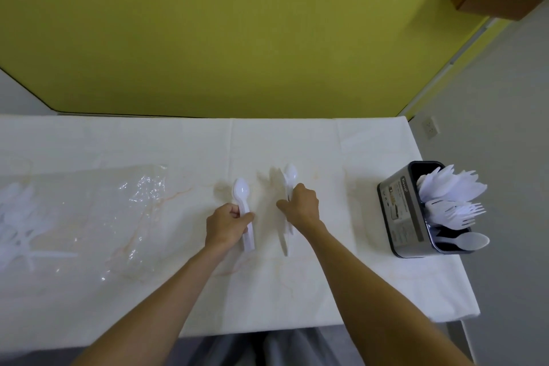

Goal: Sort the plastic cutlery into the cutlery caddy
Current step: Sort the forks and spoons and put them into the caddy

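Note:
My left hand grips a stack of white plastic spoons at mid-table, bowls pointing away from me. Just to its right, my right hand is closed on a second bunch of white spoons, held slightly above the table with handles pointing toward me. The cutlery caddy, a dark metal box with a printed label, stands near the table's right edge. It holds white knives at the back, forks in the middle and a spoon at the front. More loose white cutlery lies at the far left.
A crumpled clear plastic bag lies on the white tablecloth left of my hands, partly over the loose cutlery. The table's right edge falls away just past the caddy. A yellow-green wall stands behind the table.

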`<control>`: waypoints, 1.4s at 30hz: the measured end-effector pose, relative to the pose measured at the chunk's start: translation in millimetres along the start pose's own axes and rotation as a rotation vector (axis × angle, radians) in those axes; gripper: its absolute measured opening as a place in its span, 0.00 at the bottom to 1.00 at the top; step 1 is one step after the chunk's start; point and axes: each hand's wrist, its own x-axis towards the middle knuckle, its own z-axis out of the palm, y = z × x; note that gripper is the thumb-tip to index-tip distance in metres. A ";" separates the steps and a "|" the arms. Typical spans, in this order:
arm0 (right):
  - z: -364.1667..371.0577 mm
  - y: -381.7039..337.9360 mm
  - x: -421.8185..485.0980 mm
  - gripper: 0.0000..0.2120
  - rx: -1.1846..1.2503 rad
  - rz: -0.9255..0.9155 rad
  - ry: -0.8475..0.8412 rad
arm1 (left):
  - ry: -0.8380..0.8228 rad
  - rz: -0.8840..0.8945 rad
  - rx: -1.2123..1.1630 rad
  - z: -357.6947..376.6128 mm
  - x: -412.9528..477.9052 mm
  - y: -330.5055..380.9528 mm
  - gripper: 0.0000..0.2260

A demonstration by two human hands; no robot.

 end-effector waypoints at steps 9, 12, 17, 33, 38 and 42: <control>-23.0 32.6 -6.4 0.06 0.547 0.236 -0.009 | -0.070 0.045 0.000 15.9 -5.1 14.2 0.09; -28.9 41.8 -9.6 0.09 0.624 0.250 0.033 | -0.102 0.055 -0.012 19.1 -5.0 16.4 0.09; -45.4 49.5 -22.8 0.07 0.664 0.147 0.131 | -0.164 0.119 -0.014 26.1 -10.3 26.8 0.09; -201.8 147.0 -131.3 0.04 1.230 -0.044 0.543 | -0.575 0.379 -0.406 130.0 -88.3 140.9 0.06; -209.4 191.1 -125.9 0.06 1.398 0.104 0.645 | -0.566 0.349 -0.449 186.5 -126.7 140.1 0.08; -210.8 206.4 -117.0 0.07 1.327 0.114 0.678 | -0.456 0.403 -0.390 216.7 -141.4 133.7 0.09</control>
